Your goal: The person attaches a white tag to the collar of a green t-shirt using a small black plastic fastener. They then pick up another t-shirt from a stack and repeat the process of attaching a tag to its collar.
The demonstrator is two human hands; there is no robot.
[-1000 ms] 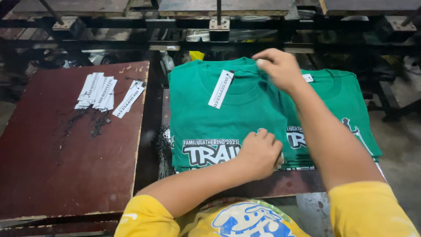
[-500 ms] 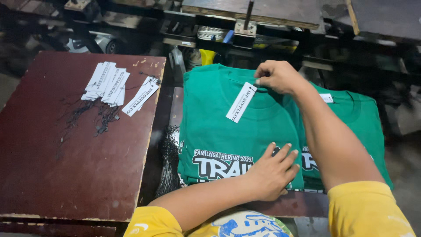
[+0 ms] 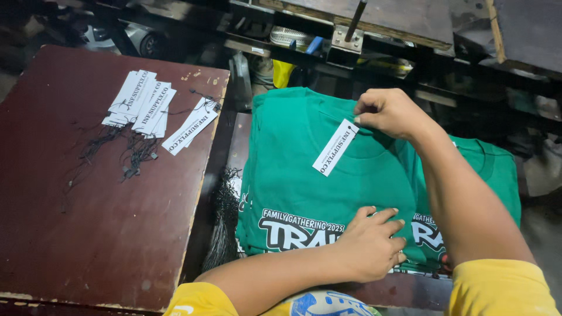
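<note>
Here, a soft green folded shirt [image 3: 304, 175] tops a stack that is set on a dark counter [image 3: 404, 289], its hem by the near edge. A stiff white rectangular tag [image 3: 335, 147] is pinched at the collar by the right hand [image 3: 391, 111]. The left hand [image 3: 370, 243] is pressed flat, fingers spread, on the white print. Loose tags [image 3: 140, 104] are fanned at the far edge of the worn maroon board [image 3: 88, 234], the rest left open.

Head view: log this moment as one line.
left hand: flat on green T-shirt stack | right hand: pinching white hang tag at collar | spare tags: on brown board
</note>
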